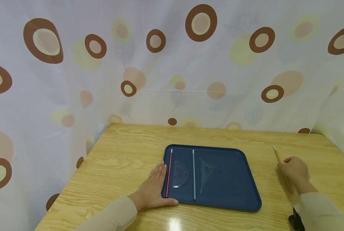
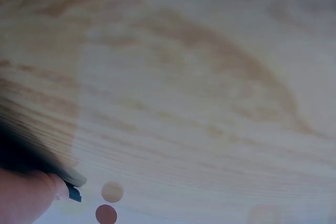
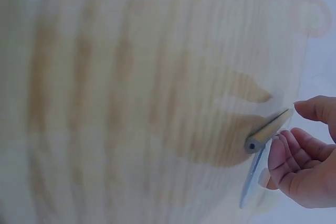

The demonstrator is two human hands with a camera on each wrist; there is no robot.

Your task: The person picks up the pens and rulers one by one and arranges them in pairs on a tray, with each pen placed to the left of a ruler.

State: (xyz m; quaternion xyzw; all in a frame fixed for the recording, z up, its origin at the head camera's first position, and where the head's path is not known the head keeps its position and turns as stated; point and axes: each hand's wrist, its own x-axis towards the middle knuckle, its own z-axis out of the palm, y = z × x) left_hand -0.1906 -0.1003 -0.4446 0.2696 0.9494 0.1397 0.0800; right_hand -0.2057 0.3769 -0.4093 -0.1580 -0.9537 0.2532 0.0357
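Observation:
My left hand [image 1: 154,189] lies along the left side of a dark blue tray [image 1: 229,179], fingers straight and thumb at its front edge. In the left wrist view only the thumb [image 2: 29,195] and the dark tray edge [image 2: 31,153] show. On the tray are a red pencil [image 1: 169,173], a clear protractor [image 1: 180,175], a teal pencil [image 1: 194,175] and a clear set square [image 1: 205,173]. Right of the tray, my right hand [image 1: 295,170] pinches a yellowish pencil [image 1: 276,154]; its blunt end [image 3: 252,145] faces the right wrist camera.
A bluish strip with fine marks [image 3: 252,179] and an orange-ended piece [image 3: 269,180] appear below the right fingers; their kind is unclear. The wooden table [image 1: 125,150] meets a patterned curtain [image 1: 172,96] behind. A black object [image 1: 296,221] sits by the right sleeve.

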